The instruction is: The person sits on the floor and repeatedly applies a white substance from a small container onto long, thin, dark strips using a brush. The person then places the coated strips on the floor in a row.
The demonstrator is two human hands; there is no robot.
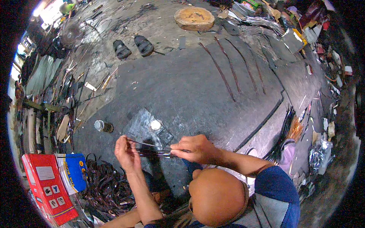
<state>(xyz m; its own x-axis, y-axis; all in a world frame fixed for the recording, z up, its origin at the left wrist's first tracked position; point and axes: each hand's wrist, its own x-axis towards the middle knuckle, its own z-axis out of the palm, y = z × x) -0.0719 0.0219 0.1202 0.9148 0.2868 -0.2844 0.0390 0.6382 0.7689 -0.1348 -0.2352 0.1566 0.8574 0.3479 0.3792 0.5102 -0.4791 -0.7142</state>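
My left hand (128, 154) pinches the left end of thin, dark, glossy strips (152, 154) between its fingers. The right hand (195, 148) is closed round the other end, so the strips run nearly level across the gap. One slim strand bows a little above the rest. What material they are, I cannot tell. Below my left wrist lies a heap of similar dark, curled, shiny strips (104, 186). Just beyond the hands, a crumpled clear plastic sheet (142, 123) rests on the dark mat with a round white lid (155, 124) on it.
Left of the plastic stands a small jar (103, 126). A red box (49, 190) and a blue-and-white packet (72, 173) sit at lower left. Several long dark rods (220, 72) lie at upper right. Farther off are black sandals (143, 45) and a round wooden block (194, 18).
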